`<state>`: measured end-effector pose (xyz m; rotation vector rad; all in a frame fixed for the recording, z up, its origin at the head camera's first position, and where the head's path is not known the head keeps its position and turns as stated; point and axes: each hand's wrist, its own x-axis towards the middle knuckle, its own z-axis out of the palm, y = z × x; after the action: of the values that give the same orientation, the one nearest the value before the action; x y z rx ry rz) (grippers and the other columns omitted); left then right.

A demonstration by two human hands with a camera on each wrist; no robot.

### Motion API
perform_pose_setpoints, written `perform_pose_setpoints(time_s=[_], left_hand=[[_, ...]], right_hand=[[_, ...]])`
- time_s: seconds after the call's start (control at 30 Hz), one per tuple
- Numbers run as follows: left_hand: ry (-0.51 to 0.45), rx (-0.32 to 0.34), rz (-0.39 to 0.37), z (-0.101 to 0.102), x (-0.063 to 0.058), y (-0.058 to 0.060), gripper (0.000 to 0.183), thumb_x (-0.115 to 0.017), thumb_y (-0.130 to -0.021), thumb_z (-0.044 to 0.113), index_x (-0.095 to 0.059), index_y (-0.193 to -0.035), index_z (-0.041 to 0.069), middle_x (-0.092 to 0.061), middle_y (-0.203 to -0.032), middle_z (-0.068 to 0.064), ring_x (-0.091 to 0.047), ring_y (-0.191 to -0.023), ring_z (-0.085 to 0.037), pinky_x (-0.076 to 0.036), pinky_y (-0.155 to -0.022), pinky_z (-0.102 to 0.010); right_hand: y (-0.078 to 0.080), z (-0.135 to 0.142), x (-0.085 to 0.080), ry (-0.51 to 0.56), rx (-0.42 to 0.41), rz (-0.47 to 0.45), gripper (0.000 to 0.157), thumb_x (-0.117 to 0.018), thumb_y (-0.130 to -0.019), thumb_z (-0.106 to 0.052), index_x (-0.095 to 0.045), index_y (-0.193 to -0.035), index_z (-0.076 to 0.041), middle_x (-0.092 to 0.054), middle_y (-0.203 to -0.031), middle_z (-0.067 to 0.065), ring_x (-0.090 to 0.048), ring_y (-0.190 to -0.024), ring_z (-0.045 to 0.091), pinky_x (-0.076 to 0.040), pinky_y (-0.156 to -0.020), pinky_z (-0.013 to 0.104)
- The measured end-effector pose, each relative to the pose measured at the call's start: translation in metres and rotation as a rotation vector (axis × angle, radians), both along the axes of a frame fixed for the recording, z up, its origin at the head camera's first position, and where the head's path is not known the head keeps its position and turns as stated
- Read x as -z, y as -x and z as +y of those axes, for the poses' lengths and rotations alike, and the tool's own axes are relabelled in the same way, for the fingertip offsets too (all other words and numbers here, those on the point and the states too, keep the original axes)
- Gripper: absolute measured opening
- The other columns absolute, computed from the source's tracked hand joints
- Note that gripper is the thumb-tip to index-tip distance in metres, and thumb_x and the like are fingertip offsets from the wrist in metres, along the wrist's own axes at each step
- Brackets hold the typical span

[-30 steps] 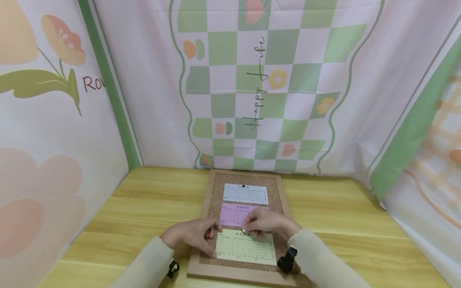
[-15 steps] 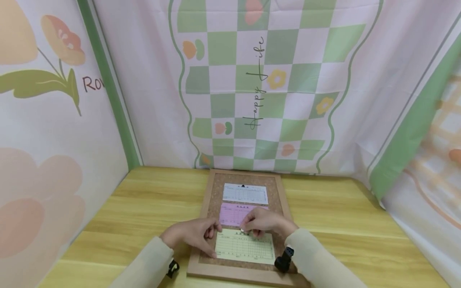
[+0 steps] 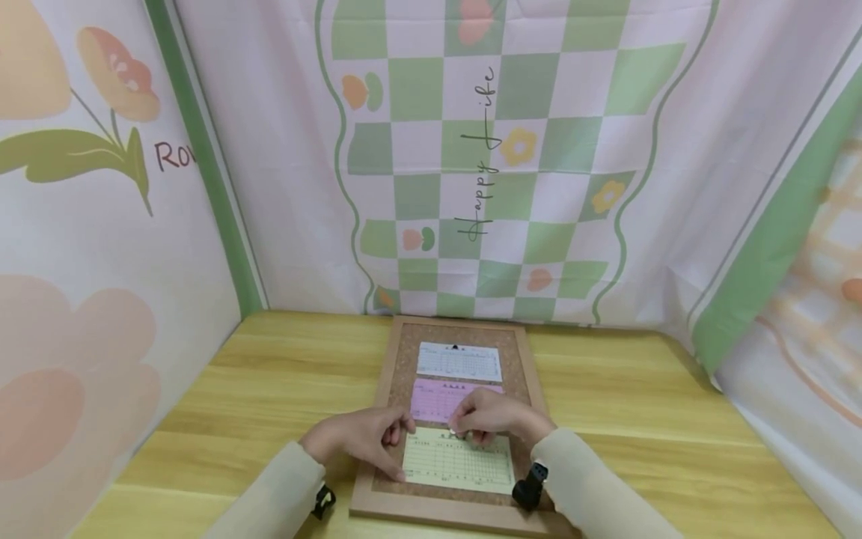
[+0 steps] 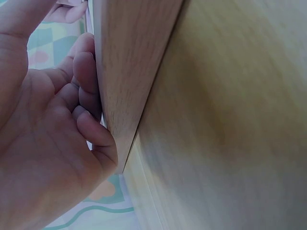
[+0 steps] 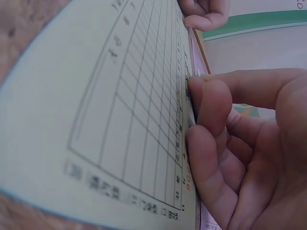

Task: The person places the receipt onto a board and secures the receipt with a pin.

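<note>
A sheet of yellow form paper (image 3: 458, 463) lies at the near end of a wood-framed cork board (image 3: 438, 509). My left hand (image 3: 360, 438) presses on its left side, thumb at the lower corner and index finger near the upper one; the other fingers bend loosely beside the frame in the left wrist view. At the yellow sheet's top edge, my right hand (image 3: 494, 415) pinches a small pale pushpin (image 5: 198, 74) between thumb and index finger, which mostly hide it. Under that hand is part of a pink form (image 3: 431, 400).
Farther up the board lies a pale blue form (image 3: 459, 363) with a small black pin (image 3: 455, 346) at its top edge. The board rests on a wooden table (image 3: 289, 374). Patterned curtains (image 3: 525, 195) hang behind and at both sides.
My right hand and sleeve have shifted very slightly left, keeping the pinch at the sheet's top edge. My left hand stays in place.
</note>
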<state>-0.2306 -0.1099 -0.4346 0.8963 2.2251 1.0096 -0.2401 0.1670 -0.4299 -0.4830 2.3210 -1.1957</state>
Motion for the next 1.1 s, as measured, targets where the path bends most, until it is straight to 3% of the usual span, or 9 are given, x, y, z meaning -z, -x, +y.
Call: perform_pose_setpoints(time_s=[0.43,0.73,1.1], left_hand=[[-0.003,-0.007,0.005,-0.0007,0.0032,0.0012,0.055,-0.089,-0.076,0.016,-0.053,-0.118,0.012,-0.05,-0.085,0.001,-0.044,-0.073,-0.008,-0.039,-0.065,-0.021],[-0.029,0.002,-0.02,-0.0001,0.0038,0.0015,0.054,-0.089,-0.077,0.013,-0.054,-0.117,0.01,-0.049,-0.084,0.0,-0.043,-0.073,-0.008,-0.038,-0.064,-0.021],[-0.032,0.008,-0.01,-0.0005,0.0054,0.0023,0.053,-0.089,-0.077,0.014,-0.054,-0.116,0.011,-0.049,-0.083,0.001,-0.042,-0.071,-0.007,-0.037,-0.064,-0.021]], right_hand=[[-0.0008,-0.0027,0.0013,-0.035,-0.01,0.019,0.008,-0.064,-0.094,-0.009,-0.069,-0.093,-0.004,-0.064,-0.076,0.004,-0.053,-0.055,0.012,-0.044,-0.051,0.025],[-0.0008,-0.0019,-0.0007,-0.019,-0.019,-0.017,0.005,-0.063,-0.093,-0.006,-0.067,-0.092,-0.003,-0.063,-0.077,0.006,-0.053,-0.055,0.012,-0.042,-0.049,0.024],[-0.0026,-0.0074,-0.001,-0.075,-0.017,0.021,0.004,-0.063,-0.091,-0.005,-0.066,-0.088,-0.005,-0.061,-0.071,0.003,-0.051,-0.054,0.012,-0.041,-0.05,0.025]])
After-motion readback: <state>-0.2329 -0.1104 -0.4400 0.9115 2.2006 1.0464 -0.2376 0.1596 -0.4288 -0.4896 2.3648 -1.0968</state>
